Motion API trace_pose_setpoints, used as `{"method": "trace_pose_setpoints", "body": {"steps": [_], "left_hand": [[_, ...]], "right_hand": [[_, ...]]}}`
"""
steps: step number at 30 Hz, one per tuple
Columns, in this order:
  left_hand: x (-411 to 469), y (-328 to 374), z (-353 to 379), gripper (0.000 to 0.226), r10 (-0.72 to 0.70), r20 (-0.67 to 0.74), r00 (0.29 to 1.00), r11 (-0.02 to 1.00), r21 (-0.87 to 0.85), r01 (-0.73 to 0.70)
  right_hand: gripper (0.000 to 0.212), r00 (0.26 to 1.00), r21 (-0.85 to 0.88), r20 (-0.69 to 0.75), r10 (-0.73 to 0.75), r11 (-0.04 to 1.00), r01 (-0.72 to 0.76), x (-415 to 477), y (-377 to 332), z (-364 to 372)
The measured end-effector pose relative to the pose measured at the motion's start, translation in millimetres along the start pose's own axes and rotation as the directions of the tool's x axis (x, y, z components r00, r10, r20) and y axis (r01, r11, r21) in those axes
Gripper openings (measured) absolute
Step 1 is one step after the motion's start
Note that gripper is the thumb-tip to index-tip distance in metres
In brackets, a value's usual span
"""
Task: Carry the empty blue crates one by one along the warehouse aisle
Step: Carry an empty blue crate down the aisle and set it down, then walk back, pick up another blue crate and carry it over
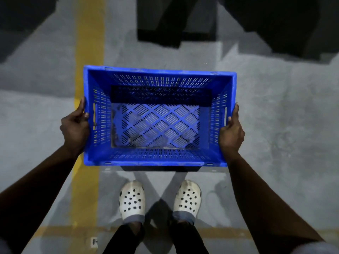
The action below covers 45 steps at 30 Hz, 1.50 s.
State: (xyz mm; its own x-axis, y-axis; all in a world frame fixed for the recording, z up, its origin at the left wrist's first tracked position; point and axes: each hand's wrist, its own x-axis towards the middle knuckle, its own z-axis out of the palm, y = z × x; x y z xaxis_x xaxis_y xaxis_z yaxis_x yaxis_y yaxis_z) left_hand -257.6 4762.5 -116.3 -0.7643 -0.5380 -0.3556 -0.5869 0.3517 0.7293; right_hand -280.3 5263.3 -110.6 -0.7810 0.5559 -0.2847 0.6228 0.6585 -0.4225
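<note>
The fingers (82, 105) of the left hand (75, 129) are clamped on one short end of the rectangular blue plastic crate with slotted walls (161, 80), thumb lying up along the rim. The fingers (236, 109) of the right hand (231, 132) grip the opposite short end the same way. How the lower fingers sit under each rim or in the handle slots cannot be told, as the walls hide them. The crate is level and open side up, held out in front of the body. Its lattice bottom is bare, with nothing in it. From the shadow just below its near edge, it seems to be off the ground rather than resting.

This looks like the carrying step for one crate. The next move calls for walking forward with both grips kept even, so the crate does not tip.

Below, a pair of white perforated clogs (132, 198) stands side by side on the grey concrete floor (275, 116). A yellow painted line (89, 43) runs ahead along the left side, passing under the crate's left end. To the right the floor is open. Straight ahead, large dark shapes (176, 21) sit too deep in shade to identify, so the path may want a line between them and the yellow stripe.
</note>
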Motion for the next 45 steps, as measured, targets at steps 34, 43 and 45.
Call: {"method": "trace_pose_setpoints", "body": {"steps": [34, 43, 45], "left_hand": [[-476, 363, -268, 0.029, -0.304, 0.465, 0.831, 0.913, -0.106, 0.394], [-501, 316, -335, 0.043, -0.334, 0.322, 0.886, 0.880, -0.231, 0.415], [-504, 300, -356, 0.032, -0.354, 0.269, 0.896, 0.875, -0.243, 0.419]], "right_hand": [[0.052, 0.723, 0.002, 0.582, -0.371, 0.890, 0.455, -319, -175, -475], [0.044, 0.441, -0.009, 0.742, -0.505, 0.650, 0.760, -377, -216, -475], [0.045, 0.362, -0.003, 0.780, -0.510, 0.575, 0.818, -390, -238, -461]]}}
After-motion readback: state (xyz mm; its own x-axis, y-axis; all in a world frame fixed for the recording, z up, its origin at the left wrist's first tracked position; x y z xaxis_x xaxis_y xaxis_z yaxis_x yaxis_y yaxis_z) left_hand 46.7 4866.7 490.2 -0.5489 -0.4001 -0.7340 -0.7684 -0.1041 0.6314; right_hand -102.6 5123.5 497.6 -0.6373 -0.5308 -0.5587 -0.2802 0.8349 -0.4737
